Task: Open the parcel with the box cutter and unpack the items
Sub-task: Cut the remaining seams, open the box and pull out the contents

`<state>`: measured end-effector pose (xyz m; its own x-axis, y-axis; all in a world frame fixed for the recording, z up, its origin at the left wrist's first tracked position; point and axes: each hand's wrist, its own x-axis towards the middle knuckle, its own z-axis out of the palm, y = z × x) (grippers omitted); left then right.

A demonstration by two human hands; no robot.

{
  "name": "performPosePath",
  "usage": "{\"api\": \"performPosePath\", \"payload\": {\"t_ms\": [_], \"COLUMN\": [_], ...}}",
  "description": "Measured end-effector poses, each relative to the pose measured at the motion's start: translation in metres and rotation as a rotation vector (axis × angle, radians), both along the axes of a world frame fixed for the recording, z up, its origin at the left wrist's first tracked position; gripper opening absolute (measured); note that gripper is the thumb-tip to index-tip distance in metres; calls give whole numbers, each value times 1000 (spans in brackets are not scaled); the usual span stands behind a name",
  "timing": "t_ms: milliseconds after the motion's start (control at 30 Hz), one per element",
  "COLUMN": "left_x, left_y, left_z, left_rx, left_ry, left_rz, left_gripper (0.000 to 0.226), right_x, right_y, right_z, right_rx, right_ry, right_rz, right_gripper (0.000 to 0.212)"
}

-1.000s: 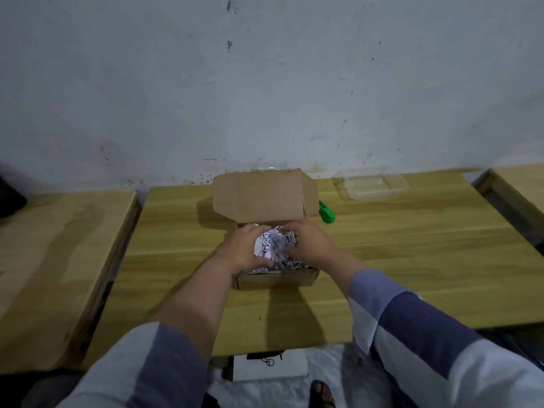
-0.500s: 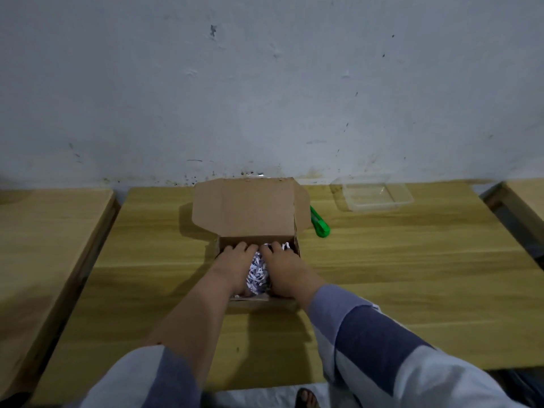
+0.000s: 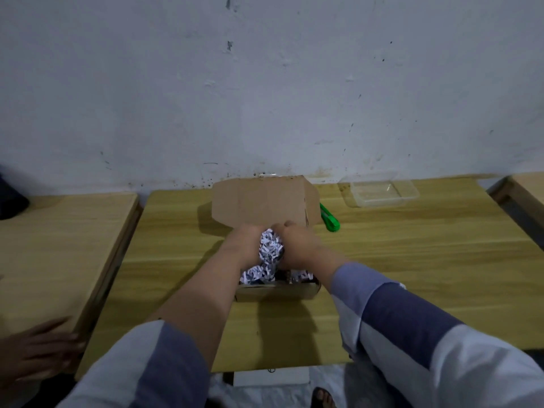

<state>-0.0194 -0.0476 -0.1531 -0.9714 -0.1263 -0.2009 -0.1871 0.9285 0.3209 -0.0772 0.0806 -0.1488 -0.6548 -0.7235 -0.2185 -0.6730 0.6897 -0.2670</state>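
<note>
A: Two hands in the parcel (image 3: 276,291), mid tabletop (image 3: 412,260). Left hand (image 3: 244,245)?
B: Fingers curled round the shredded paper wad (image 3: 269,251).
A: Right hand (image 3: 297,245)?
B: Same wad, clamped. Box cutter (image 3: 329,217) lies just right of the flap.

1. A plain, bare workroom, perhaps a packing spot; a scuffed, stained white wall (image 3: 265,83) shows it.
2. Simple wooden surface (image 3: 412,260) pushed against that wall; a like one (image 3: 59,245) beside it.
</note>
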Motion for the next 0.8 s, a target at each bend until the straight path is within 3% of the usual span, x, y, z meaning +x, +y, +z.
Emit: {"api": "performPosePath", "payload": {"t_ms": [133, 433, 800], "left_x": [-3, -56, -154], "left_y": [5, 102, 304], "left_z": [28, 60, 7], "left_rx": [55, 151, 228], "left_ry": [78, 176, 121], "left_rz": [-4, -206, -276], "left_gripper": [67, 46, 56], "right_x": [-3, -36, -117], "right_y": [13, 127, 330], "right_z": [27, 60, 22], "right_rx": [-42, -113, -19], "right_ry": [12, 77, -31], "right_rz": [-58, -236, -338], "right_gripper": [74, 66, 67]}}
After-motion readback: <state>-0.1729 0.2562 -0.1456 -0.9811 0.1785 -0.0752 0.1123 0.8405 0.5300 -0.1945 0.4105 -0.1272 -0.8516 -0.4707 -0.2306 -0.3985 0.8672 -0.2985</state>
